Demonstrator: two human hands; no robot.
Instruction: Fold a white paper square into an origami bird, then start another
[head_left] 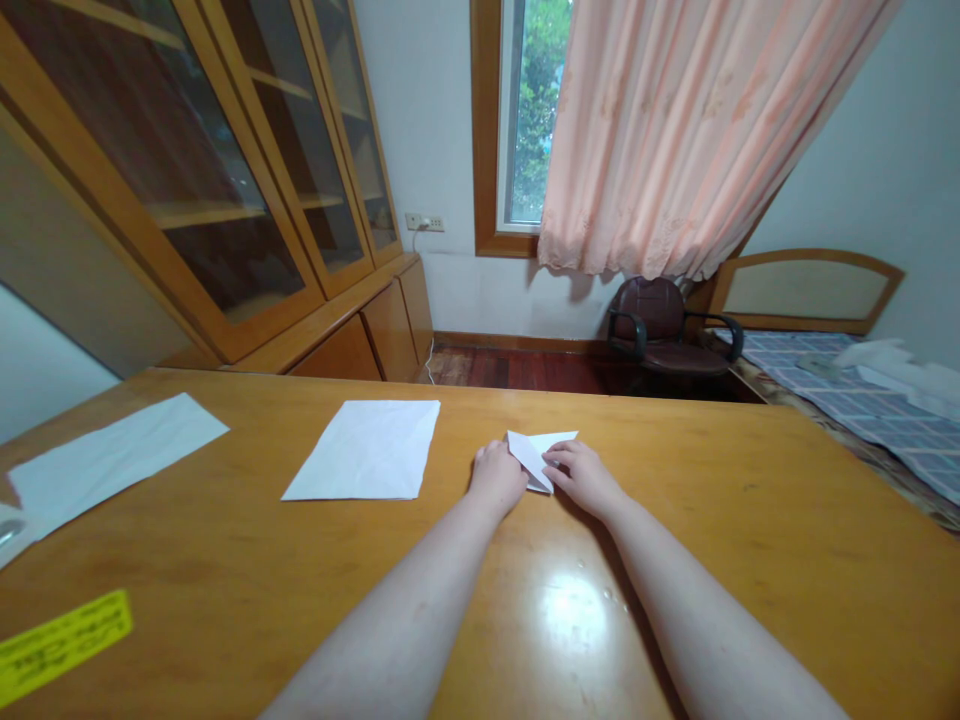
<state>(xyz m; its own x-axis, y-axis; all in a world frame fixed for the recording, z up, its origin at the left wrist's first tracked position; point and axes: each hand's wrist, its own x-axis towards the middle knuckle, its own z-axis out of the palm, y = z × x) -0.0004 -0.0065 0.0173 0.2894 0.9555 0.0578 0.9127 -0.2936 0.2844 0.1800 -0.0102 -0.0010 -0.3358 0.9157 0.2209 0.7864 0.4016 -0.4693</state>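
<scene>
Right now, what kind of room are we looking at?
It looks like a bedroom, maybe used for study too. You can see a bed with a checked cover, a tall cabinet with glass doors, and a wooden table.

My left hand (499, 475) and right hand (587, 478): bare. Left forearm (409, 610), right forearm (697, 590): bare too, smooth, wider at near end. Nail detail too small to read.
</scene>
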